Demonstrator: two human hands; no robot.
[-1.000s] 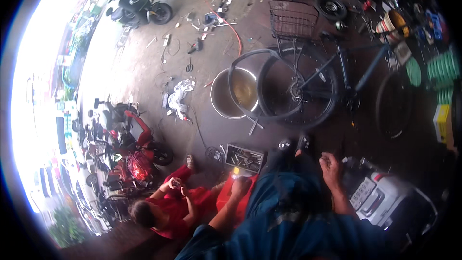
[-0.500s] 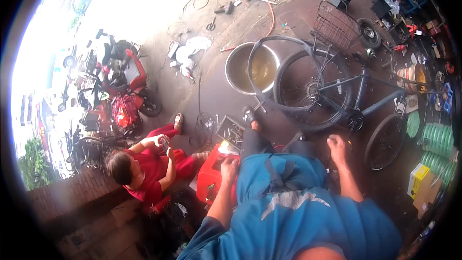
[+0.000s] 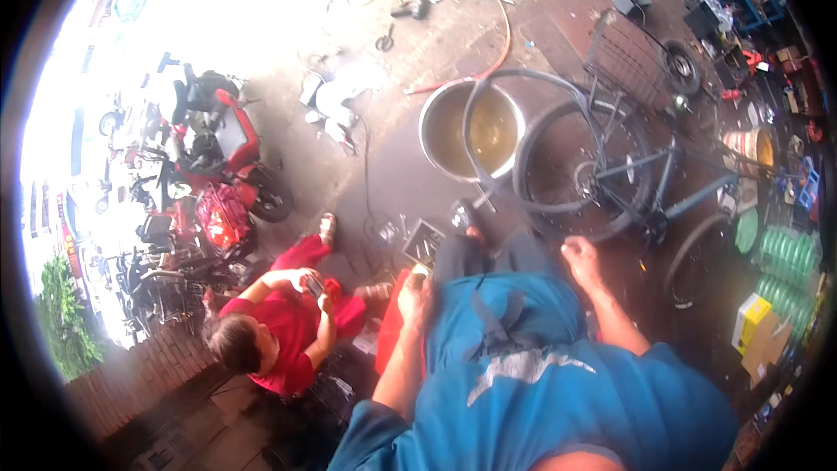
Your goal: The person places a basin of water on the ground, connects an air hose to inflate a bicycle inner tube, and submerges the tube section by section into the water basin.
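My left hand [image 3: 417, 295] is closed on a small pale yellow object [image 3: 422, 271] above my left knee, next to a red seat edge [image 3: 390, 331]. My right hand [image 3: 581, 260] lies on my dark-trousered right thigh with nothing visible in it. Just beyond my knees lie a small tray of tools [image 3: 424, 241] and a metal basin [image 3: 453, 131] of brownish water with a grey inner tube [image 3: 514, 78] arching over it. A blue bicycle [image 3: 663, 183] stands at the right, its front wheel [image 3: 575, 170] beside the basin.
A person in red [image 3: 279, 331] sits at my left, holding a phone. Red motorbikes [image 3: 218, 148] are parked at the far left. A wire basket [image 3: 623, 52], tyres, green coils [image 3: 785, 253] and boxes crowd the right. An orange hose and loose tools lie on the floor beyond.
My head has turned, so the whole scene has slid right and up in view. My left hand keeps hold of the yellow object; my right hand stays on my thigh.
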